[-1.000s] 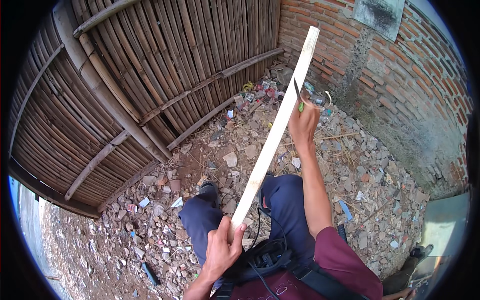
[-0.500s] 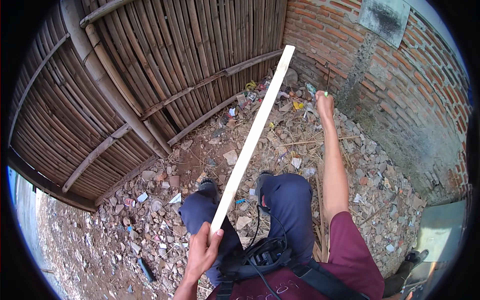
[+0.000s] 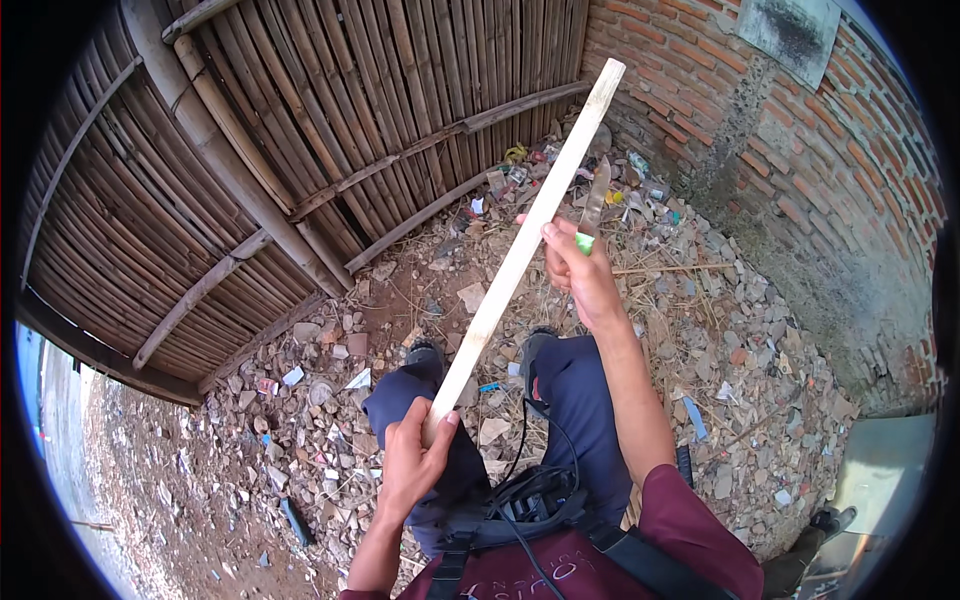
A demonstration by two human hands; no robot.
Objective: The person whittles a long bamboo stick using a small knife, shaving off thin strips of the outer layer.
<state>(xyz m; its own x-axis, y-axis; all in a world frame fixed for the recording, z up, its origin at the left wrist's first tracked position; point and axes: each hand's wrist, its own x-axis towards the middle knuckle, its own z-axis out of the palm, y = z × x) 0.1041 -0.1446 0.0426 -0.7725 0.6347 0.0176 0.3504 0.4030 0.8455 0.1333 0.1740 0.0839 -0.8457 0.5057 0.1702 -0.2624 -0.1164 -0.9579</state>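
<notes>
A long pale strip of wood or bamboo (image 3: 515,265) slants up and away to the right in front of me. My left hand (image 3: 410,460) is closed around its near end, thumb on top. A knife (image 3: 596,195) with a green part at its handle is in my right hand (image 3: 583,278), its blade pointing away from me. The fingers of that same hand also touch the strip a little beyond its middle, with some fingertips hidden behind it. The blade stands just right of the strip, apart from it.
Rubble, stones and litter cover the ground (image 3: 330,420). A bamboo-slat wall (image 3: 400,100) rises on the left, a brick wall (image 3: 800,190) on the right. A black pouch with cables (image 3: 535,505) hangs at my waist. At lower right a person's foot (image 3: 832,520) shows.
My right hand has come left and nearer with the knife, from beside the brick wall to the strip. The strip's far end has swung slightly right and up; my left hand keeps its grip.
</notes>
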